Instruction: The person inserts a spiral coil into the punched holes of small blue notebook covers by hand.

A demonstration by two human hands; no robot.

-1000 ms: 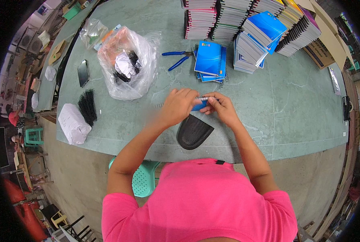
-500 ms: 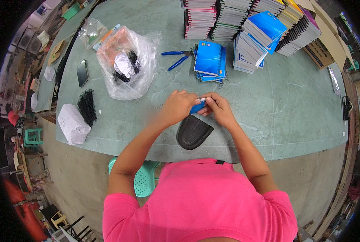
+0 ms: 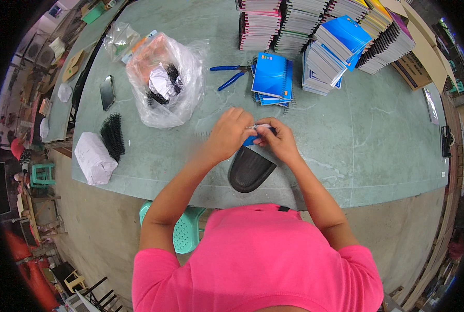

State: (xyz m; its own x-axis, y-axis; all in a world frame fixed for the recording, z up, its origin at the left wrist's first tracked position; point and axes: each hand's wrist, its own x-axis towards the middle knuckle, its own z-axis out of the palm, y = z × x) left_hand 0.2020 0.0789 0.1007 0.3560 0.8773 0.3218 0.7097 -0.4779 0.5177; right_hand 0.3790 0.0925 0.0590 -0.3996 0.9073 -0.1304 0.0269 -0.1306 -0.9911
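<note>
Both my hands work over the near middle of the table on a small blue notebook [image 3: 249, 141], mostly hidden by my fingers. My left hand [image 3: 232, 132] is closed at its left end, fingertips by the bound edge. A thin spiral coil [image 3: 201, 135] sticks out left of that hand, faint and blurred. My right hand [image 3: 279, 141] pinches the notebook's right side, with a white page edge showing above the thumb. Just below lies a black ridged pad, rounded at one end [image 3: 250, 170]. Beyond my hands sit a stack of blue spiral notebooks [image 3: 271, 75] and blue-handled pliers [image 3: 231, 80].
At left are a clear plastic bag [image 3: 177, 112] with crumpled paper and black coils, a phone [image 3: 107, 93], black binding coils [image 3: 112, 137] and a white paper-wrapped bundle [image 3: 95, 158]. Tall notebook stacks [image 3: 260, 31] and a cardboard box [image 3: 411, 70] stand far right.
My left hand has shifted slightly, its knuckles raised. My right fingers have curled in over the notebook, and the coil along its top edge now shows between my hands.
</note>
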